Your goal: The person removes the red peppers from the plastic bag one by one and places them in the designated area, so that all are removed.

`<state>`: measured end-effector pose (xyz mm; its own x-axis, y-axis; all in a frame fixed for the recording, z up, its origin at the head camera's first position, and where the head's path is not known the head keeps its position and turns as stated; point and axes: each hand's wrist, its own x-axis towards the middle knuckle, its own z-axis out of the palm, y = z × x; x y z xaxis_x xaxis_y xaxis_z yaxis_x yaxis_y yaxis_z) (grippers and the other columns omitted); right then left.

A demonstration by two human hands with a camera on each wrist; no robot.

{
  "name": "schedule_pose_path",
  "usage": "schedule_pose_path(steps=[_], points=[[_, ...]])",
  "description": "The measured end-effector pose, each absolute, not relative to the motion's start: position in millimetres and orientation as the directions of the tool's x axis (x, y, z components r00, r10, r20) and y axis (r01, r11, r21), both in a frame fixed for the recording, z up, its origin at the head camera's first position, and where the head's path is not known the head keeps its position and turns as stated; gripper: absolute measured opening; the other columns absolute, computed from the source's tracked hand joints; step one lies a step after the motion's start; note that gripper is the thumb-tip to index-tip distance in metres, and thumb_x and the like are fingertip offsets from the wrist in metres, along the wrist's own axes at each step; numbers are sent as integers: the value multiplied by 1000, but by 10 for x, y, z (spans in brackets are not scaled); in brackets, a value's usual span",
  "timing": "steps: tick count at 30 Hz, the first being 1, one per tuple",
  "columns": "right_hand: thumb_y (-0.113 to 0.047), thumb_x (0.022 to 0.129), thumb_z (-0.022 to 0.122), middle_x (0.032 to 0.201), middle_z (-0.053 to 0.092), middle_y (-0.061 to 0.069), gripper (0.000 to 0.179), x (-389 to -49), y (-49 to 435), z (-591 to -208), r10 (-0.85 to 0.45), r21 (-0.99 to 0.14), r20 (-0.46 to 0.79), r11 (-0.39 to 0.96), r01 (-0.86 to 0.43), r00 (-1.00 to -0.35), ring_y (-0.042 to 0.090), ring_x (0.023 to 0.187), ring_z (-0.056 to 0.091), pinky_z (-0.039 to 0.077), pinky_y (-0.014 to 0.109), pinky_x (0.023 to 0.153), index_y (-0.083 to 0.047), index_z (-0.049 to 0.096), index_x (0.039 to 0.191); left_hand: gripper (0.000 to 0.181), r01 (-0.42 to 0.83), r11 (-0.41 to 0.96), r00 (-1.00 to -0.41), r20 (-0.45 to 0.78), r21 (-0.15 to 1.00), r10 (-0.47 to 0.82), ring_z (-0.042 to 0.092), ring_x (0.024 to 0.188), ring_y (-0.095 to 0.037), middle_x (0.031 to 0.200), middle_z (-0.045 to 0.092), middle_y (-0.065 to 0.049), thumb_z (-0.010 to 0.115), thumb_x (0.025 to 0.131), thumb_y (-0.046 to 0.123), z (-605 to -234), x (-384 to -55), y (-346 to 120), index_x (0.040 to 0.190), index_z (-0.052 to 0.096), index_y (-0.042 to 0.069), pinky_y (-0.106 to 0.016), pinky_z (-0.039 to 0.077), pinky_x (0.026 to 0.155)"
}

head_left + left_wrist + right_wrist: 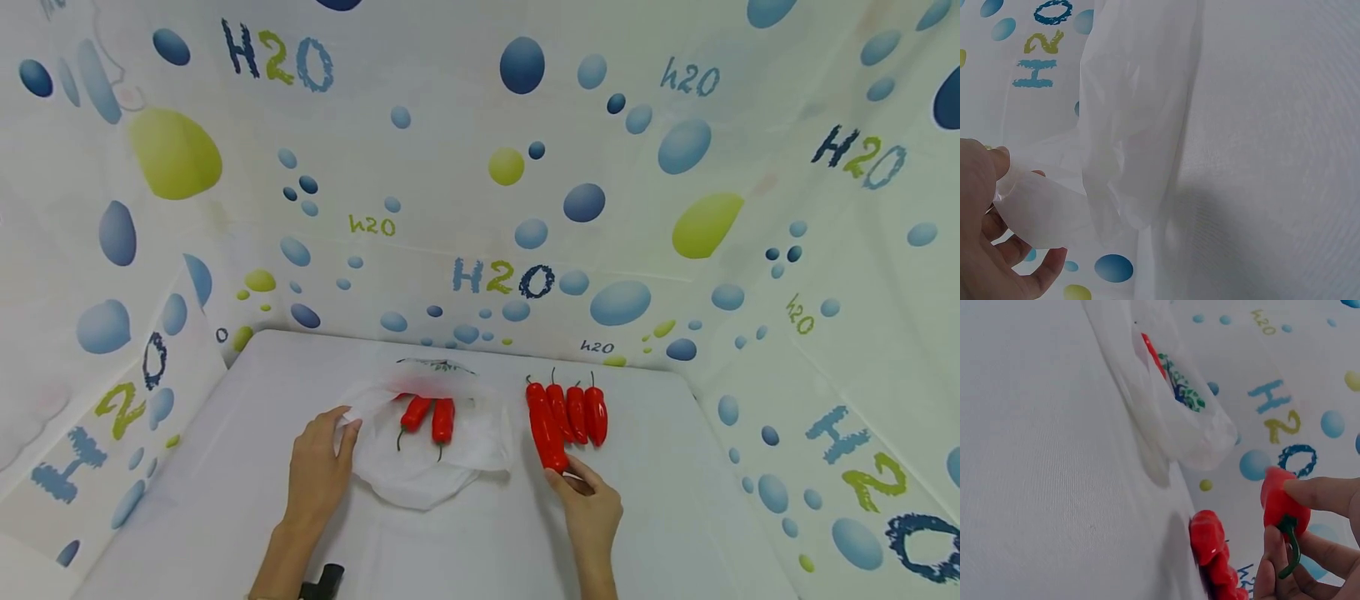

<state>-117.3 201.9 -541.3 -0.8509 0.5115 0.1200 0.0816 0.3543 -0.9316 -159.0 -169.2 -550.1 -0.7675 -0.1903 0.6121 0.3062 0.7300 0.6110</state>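
My left hand [318,471] pinches the left edge of a thin white plastic bag [416,492], thumb and fingers on the film. Two red chili peppers [443,421] with green stems lie in the bag's mouth, and more red shows behind them. My right hand [591,504] holds another red chili pepper [1277,500] between thumb and fingertips, its green stem pointing back toward the wrist. In the head view this pepper overlaps the left end of a row of several red chili peppers [576,414] on the table, right of the bag.
The white-covered table [660,492] is enclosed by a white curtain [450,142] printed with blue and green drops and lettering. A dark device [324,582] sits at my left wrist. Green print [1182,384] shows on the bag's far side.
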Motion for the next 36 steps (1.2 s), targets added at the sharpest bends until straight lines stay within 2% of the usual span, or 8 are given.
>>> schedule_pose_path(steps=[9,16,23,31,36], points=[[-28,84,91,109,79,9,43,-1170,2214,-5462,568,-929,106,348,122,-816,17,87,73,56,19,69,-12,79,122,33,313,727,-764,617,611,-190,65,107,-46,112,70,-23,77,94,6,-5519,-1607,-1683,123,66,-4,-62,48,92],[-31,86,89,116,77,13,47,-1127,2324,-5472,588,-920,61,347,184,-806,23,93,73,55,18,69,-10,76,126,33,322,728,-758,625,605,-184,65,105,-47,112,71,-24,78,93,5,-5510,-1613,-1673,122,66,-5,-60,49,91],[-28,86,89,116,77,14,45,-1111,2412,-5470,607,-910,68,363,201,-792,23,93,72,53,19,67,-9,77,125,31,314,729,-764,618,608,-186,65,106,-46,113,71,-23,76,96,8,-5520,-1619,-1660,123,66,-4,-61,49,92],[-26,88,87,116,76,16,45,-1113,2528,-5512,620,-895,91,394,210,-779,30,96,73,53,18,66,-7,76,126,32,330,729,-756,630,600,-176,65,105,-46,112,70,-23,76,95,7,-5519,-1642,-1651,123,66,-5,-62,48,91],[-23,86,88,115,77,16,44,-1104,2600,-5549,636,-890,97,400,220,-766,28,94,75,52,20,64,-6,76,125,32,329,731,-755,632,597,-176,65,104,-46,112,71,-24,77,94,6,-5502,-1632,-1647,122,66,-5,-62,48,90]])
